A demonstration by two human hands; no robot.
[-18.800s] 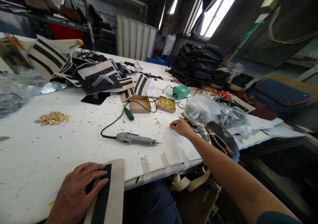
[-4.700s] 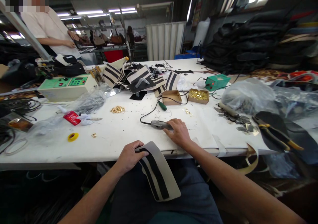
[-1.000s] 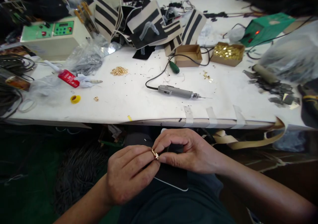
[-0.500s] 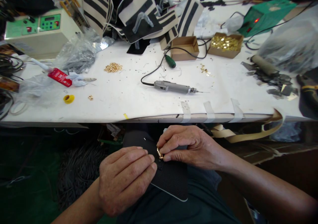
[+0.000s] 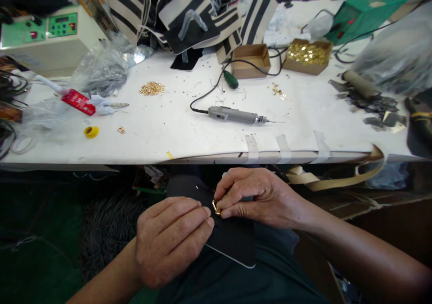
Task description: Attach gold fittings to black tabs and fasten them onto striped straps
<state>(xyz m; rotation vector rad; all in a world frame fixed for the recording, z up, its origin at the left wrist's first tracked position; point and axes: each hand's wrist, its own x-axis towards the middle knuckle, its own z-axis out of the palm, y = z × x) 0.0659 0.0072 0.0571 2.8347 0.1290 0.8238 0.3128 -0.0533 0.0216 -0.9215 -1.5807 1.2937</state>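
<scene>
A black leather-like panel (image 5: 234, 245) with a pale edge lies across my lap, below the table's front edge. My right hand (image 5: 254, 196) pinches a small gold metal piece (image 5: 216, 207) between thumb and fingers, just over the panel. From the left, my left hand (image 5: 175, 239) rests on the panel with its fingers pressed together, fingertips close beside the gold piece. Whatever lies beneath those fingers, apart from the panel, is hidden.
On the white table (image 5: 151, 137) lie a grey rotary tool (image 5: 232, 115), a red tube (image 5: 78, 102), yellow tape (image 5: 91, 132) and gold pieces (image 5: 152, 88). Behind stand an open box (image 5: 250, 69), a box of gold parts (image 5: 306, 56) and striped panels (image 5: 256, 16).
The view has shifted slightly. My left fingers sit marginally closer to the gold piece, which my right hand still pinches in nearly the same place.
</scene>
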